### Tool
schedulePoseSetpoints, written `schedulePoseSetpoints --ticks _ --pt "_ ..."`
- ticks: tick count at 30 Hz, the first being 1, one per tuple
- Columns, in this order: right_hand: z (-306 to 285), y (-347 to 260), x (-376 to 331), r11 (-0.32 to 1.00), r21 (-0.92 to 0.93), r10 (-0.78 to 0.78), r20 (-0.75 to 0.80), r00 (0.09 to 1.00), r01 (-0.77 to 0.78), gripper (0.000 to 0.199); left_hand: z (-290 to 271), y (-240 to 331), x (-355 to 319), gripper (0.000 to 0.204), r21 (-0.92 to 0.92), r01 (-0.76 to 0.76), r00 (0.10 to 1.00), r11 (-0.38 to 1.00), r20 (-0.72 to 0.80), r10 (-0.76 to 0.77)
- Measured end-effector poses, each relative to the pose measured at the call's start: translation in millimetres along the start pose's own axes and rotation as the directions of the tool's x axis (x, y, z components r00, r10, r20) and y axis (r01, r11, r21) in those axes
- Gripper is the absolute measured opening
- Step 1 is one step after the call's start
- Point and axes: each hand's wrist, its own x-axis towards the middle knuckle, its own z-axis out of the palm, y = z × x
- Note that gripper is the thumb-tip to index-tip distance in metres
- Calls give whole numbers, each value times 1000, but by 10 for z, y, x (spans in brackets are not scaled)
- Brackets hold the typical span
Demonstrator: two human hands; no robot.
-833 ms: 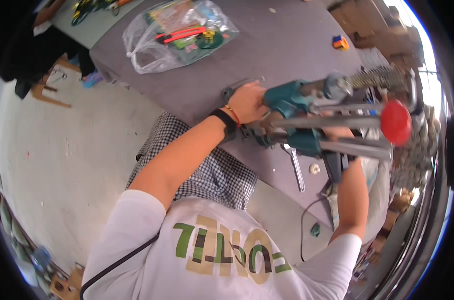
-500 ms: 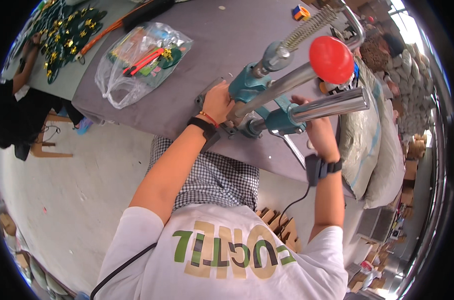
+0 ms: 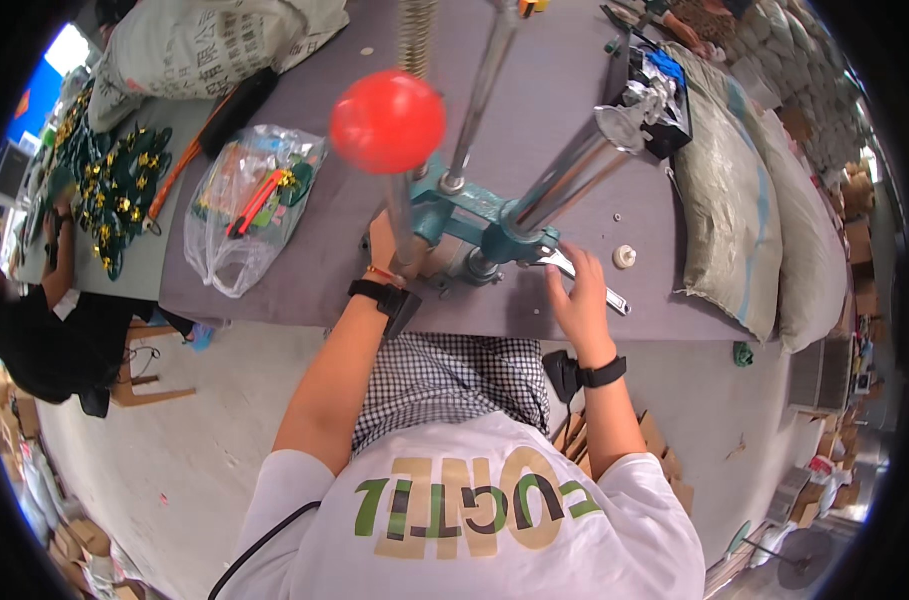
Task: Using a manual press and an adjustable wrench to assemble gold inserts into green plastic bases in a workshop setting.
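Note:
A teal hand press [image 3: 466, 212] with shiny steel columns stands on the grey table [image 3: 294, 290]. Its lever, ending in a red ball knob [image 3: 387, 121], rises toward the camera. My left hand [image 3: 382, 243] is pressed against the left side of the press base, and the lever hides its fingers. My right hand [image 3: 577, 298] lies flat on the table to the right of the press, fingers spread, touching a metal wrench [image 3: 617, 301]. A small white round part [image 3: 624, 256] sits just beyond it. Both wrists wear black bands.
A clear plastic bag [image 3: 242, 205] of colourful items lies left of the press. Grey sacks [image 3: 749, 190] line the table's right side, with a black box [image 3: 659, 85] of silvery parts behind. Another person [image 3: 34, 330] sits at far left by green-and-gold ornaments [image 3: 109, 185].
The view has swung, so the press now stands upright in the middle. My right hand has left the press and dropped to the table by the wrench. My left hand stays at the base.

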Motion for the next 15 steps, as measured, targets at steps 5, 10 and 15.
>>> schedulePoseSetpoints --ticks 5,10,15 --pt "120 731 -44 851 -503 -44 210 977 147 38 -47 125 -28 10 -56 6 1000 998 31 -5" --pt "143 877 36 822 -483 -153 321 935 301 41 70 -197 -114 25 -120 32 999 992 20 -30" --pt "-90 684 -44 936 -303 -68 346 936 180 37 106 -383 -131 20 -257 129 991 958 17 -129"
